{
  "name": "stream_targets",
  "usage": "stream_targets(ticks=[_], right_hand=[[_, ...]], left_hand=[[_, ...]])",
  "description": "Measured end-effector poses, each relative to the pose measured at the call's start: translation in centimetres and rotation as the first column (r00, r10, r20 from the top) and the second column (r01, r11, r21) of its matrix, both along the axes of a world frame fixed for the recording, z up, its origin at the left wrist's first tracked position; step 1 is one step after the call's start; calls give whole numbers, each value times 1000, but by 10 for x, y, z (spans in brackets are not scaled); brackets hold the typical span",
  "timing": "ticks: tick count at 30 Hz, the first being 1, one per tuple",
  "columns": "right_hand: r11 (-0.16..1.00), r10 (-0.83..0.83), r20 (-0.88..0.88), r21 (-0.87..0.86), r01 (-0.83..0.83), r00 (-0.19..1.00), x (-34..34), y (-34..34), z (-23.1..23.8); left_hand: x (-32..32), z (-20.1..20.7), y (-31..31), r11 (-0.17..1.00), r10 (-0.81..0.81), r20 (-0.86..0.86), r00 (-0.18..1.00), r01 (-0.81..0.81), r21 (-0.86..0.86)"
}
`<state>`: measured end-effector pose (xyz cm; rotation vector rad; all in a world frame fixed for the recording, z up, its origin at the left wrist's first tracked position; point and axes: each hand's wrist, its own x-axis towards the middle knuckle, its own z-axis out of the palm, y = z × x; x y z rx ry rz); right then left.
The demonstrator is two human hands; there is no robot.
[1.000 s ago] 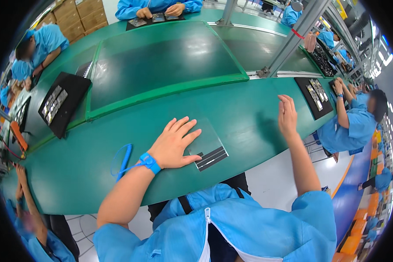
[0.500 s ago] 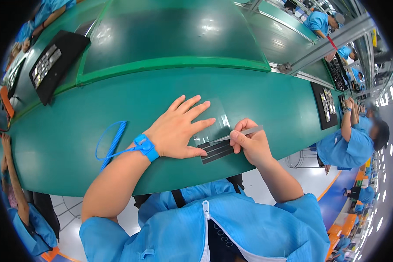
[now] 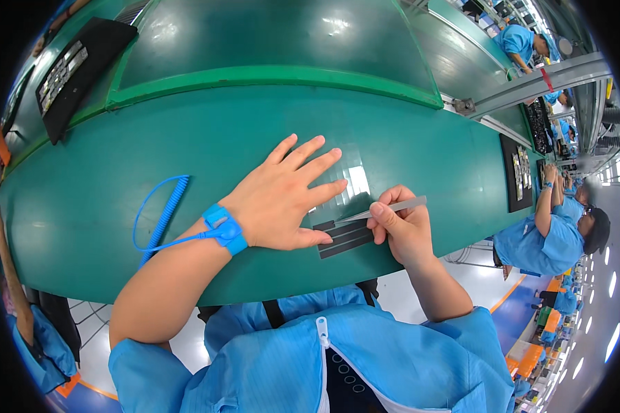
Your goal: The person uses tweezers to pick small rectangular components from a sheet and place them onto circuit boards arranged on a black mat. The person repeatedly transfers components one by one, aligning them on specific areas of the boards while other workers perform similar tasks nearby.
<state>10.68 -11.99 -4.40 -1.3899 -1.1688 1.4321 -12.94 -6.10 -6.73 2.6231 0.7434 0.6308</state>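
Note:
My left hand [image 3: 286, 193] lies flat with fingers spread, pressing on a clear plastic sheet [image 3: 355, 179] on the green table. Its thumb touches the end of several dark grey strips [image 3: 344, 242] at the sheet's near part. In my right hand [image 3: 405, 227] are slim metal tweezers [image 3: 415, 202], pinched between thumb and fingers. Their thin tips point left, at the upper strips; whether they grip a strip is too small to tell. A blue wrist strap [image 3: 225, 229] circles my left wrist, with a coiled blue cord [image 3: 164, 221] running from it.
A raised green-edged panel [image 3: 275, 74] spans the far side. Black trays with small parts stand at the far left [image 3: 83, 72] and at the right [image 3: 515, 172]. A metal beam [image 3: 541, 86] crosses the upper right. A co-worker [image 3: 554, 230] sits at the right.
The whole view has shifted slightly with my head. My left hand keeps its place on the sheet, and my right hand still holds the tweezers over the strips, with little visible movement.

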Motion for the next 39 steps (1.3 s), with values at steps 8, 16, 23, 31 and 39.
stream_targets(ticks=[8,16,23,31,39], right_hand=[[1000,-3,-47,4,3,999,2,0,-1],[999,23,-13,35,-23,1000,-2,0,-1],[996,-58,-194,54,69,979,-3,-2,-4],[986,-118,-363,71,153,924,10,39,16],[991,-50,-648,65,120,760,13,121,6]], left_hand=[[0,0,0,1000,3,-13,1000,-3,-15],[1,0,0,1000,17,-2,1000,-17,-23],[1,-1,-1,999,25,11,1000,-24,-33],[1,2,-1,1000,6,-42,999,-4,28],[-20,26,-3,982,183,27,983,-184,37]])
